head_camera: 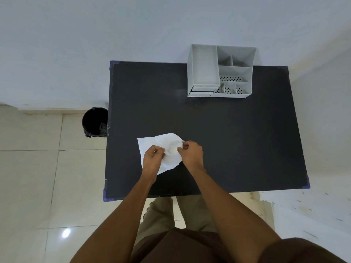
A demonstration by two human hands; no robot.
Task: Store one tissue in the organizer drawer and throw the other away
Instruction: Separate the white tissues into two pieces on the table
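Both hands pinch the same white tissue (167,149) just left of the frame's centre: the left hand (152,158) has its fingertips closed on the sheet's middle, and the right hand (190,153) nips it beside the left, thumb and forefinger pressed together on the paper. Between the two grips the tissue puckers up into a soft ridge, while its outer corners lie flat and crumpled on the black table (237,139). Whether one sheet or two lies there, I cannot tell from this angle. Up in the upper right of the frame, at the table's far edge, stands the grey organizer (220,71), its open compartments facing up and its small drawer (202,89) low on the near left corner, apparently pushed in. Down on the pale tiled floor, touching the table's left edge, sits a black bin (95,122) with a dark liner.
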